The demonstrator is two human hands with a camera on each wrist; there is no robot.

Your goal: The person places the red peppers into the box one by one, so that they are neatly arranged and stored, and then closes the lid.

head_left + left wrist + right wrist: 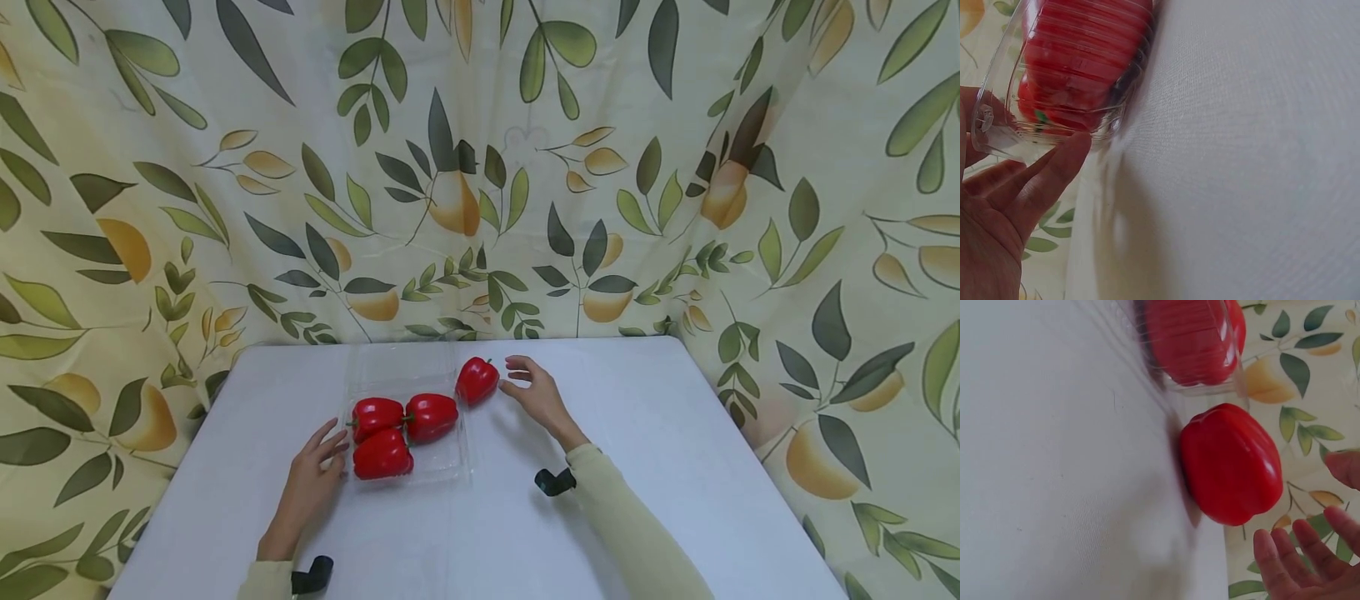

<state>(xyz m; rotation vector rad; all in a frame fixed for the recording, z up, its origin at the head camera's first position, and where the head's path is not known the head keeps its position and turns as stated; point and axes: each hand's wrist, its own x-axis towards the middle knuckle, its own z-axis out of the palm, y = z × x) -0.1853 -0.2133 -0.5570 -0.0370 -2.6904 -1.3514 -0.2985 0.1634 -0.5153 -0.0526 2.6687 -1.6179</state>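
Three red bell peppers (431, 417) lie in a clear plastic container (442, 468). Along the container's left side is my left hand (311, 471), its fingers loosely extended. In the left wrist view, fingertips (1075, 150) rest right at the ribbed wall, and part of the hand shows through the clear plastic. A loose red bell pepper (477, 381) lies on the table beside the container's back right corner. My right hand (542, 398) is just right of it, fingers spread and slightly bent. The right wrist view shows a gap between these fingers and the loose pepper (1232, 465).
The container stands on a white-covered table (637, 433). Behind the table hangs a leaf-patterned curtain (510, 250). A black wrist device (555, 482) is worn at the right wrist, another (313, 575) at the left.
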